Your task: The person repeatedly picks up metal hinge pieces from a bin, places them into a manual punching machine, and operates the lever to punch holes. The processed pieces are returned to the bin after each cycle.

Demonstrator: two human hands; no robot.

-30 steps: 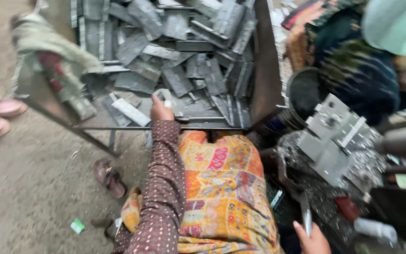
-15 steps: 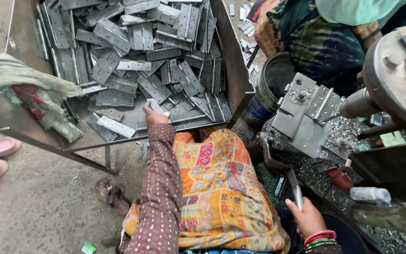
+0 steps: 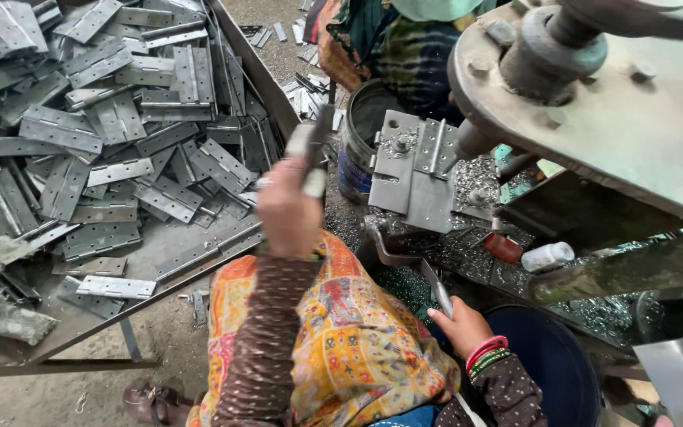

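both hands grip metal, apparently hinge and tool.

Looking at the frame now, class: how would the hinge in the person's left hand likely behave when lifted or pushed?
The hinge in the left hand looks like flat grey metal, so probably stiff and heavy for its size. Like those in the tray, it is two leaves, so it may swing open. Flat, it should slide, not roll.

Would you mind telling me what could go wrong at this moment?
The left hand lifts a metal hinge bare, so its edges might cut. The right hand, holding a thin tool, sits close under the press, beside sharp shavings. The piled hinges could slide off the tray.
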